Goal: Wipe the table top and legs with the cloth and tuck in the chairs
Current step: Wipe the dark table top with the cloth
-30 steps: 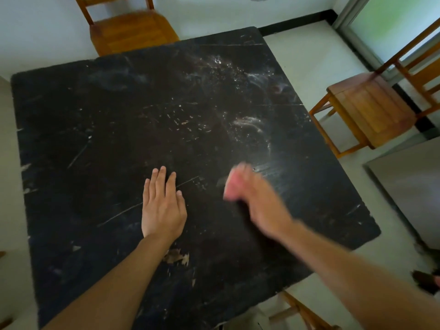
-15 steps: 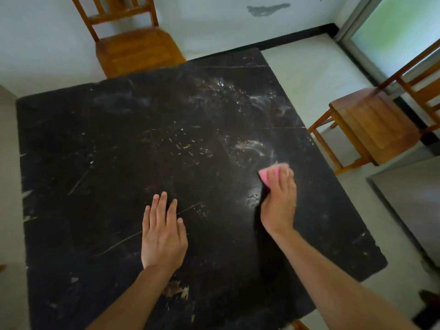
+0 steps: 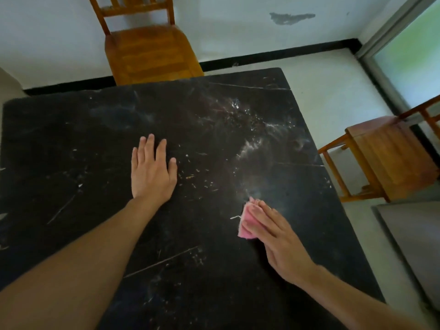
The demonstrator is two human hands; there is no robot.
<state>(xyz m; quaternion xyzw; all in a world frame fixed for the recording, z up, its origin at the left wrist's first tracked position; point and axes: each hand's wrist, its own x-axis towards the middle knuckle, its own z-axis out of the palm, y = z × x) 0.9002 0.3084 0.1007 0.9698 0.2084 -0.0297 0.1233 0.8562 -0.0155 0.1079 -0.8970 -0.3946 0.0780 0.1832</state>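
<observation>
A square black table top (image 3: 71, 144), scratched and streaked with whitish dust, fills most of the view. My left hand (image 3: 152, 172) lies flat on it near the middle, fingers straight. My right hand (image 3: 273, 236) presses a small folded pink cloth (image 3: 246, 226) onto the table toward the right side, fingers straight over it; most of the cloth is under the fingers. One wooden chair (image 3: 147, 48) stands at the far edge, its seat outside the table. A second wooden chair (image 3: 385, 158) stands off the right edge, apart from the table.
A white wall with a black skirting (image 3: 273, 53) runs behind the table. A glass door frame (image 3: 381, 44) is at the right. A grey slab (image 3: 409, 246) lies on the pale floor at the lower right. The table legs are hidden.
My right hand with the cloth has swept back toward me and leftward across the table. My left hand has moved farther up the table top. The view has tilted upward.
</observation>
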